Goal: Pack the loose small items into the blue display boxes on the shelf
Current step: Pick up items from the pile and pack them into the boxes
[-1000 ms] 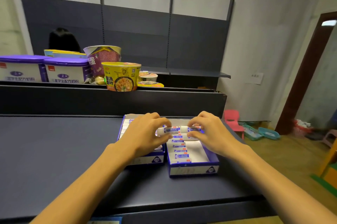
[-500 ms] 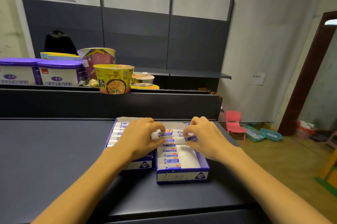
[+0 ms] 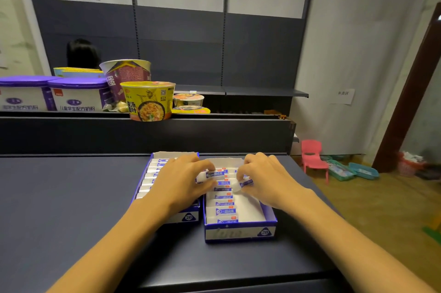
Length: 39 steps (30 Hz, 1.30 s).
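Both hands over the two blue boxes, one eraser pinched in each.

Left hand (image 3: 181,180) curls thumb and fingers round a white eraser (image 3: 210,175), held level above the seam between the boxes. Right hand (image 3: 267,178) pinches a second eraser (image 3: 243,184), tilted, over the right box (image 3: 238,233). That box has a row of erasers down its left half; its right half shows bare white floor. Left box (image 3: 145,180) touches it at 9 o'clock, packed with a stack. Yellow noodle cup (image 3: 148,101) on the shelf ledge at 12 o'clock.
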Tool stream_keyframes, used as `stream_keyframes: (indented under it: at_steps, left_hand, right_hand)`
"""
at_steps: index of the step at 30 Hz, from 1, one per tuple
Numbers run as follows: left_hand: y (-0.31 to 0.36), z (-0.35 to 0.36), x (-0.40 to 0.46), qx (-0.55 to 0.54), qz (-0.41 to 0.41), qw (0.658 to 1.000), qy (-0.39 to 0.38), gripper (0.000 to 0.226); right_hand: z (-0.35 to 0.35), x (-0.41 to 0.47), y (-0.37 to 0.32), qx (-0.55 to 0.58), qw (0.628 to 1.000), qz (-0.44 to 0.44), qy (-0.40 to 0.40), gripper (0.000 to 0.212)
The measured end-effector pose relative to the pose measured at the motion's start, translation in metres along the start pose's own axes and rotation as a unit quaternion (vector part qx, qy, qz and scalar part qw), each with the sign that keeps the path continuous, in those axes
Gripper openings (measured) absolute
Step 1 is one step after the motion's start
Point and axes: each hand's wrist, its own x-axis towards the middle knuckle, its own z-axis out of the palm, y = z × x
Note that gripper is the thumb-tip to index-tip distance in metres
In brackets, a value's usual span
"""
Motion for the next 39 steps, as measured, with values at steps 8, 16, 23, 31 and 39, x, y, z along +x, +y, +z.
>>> stream_keyframes:
  at_steps: [8,16,23,31,39]
  left_hand:
    - [0.003,0.000,-0.001,0.008,-0.003,1.000,0.002,0.039]
    - [0.004,0.000,-0.001,0.007,-0.008,1.000,0.014,0.039]
    - [0.006,0.001,-0.005,0.003,-0.015,0.999,0.028,0.039]
    - [0.009,0.000,-0.006,0.006,-0.017,0.999,0.028,0.038]
    - [0.021,-0.005,-0.002,0.014,-0.015,0.999,0.031,0.036]
  right_hand:
    - [-0.001,0.000,0.006,0.005,1.000,-0.013,-0.007,0.033]
    - [0.002,0.000,0.008,0.018,1.000,-0.014,-0.009,0.029]
    - [0.008,0.000,0.005,0.017,1.000,-0.003,-0.017,0.027]
    - [0.011,-0.002,0.006,0.036,0.999,0.018,0.003,0.031]
    - [0.013,-0.002,0.015,0.080,0.992,0.053,0.082,0.036]
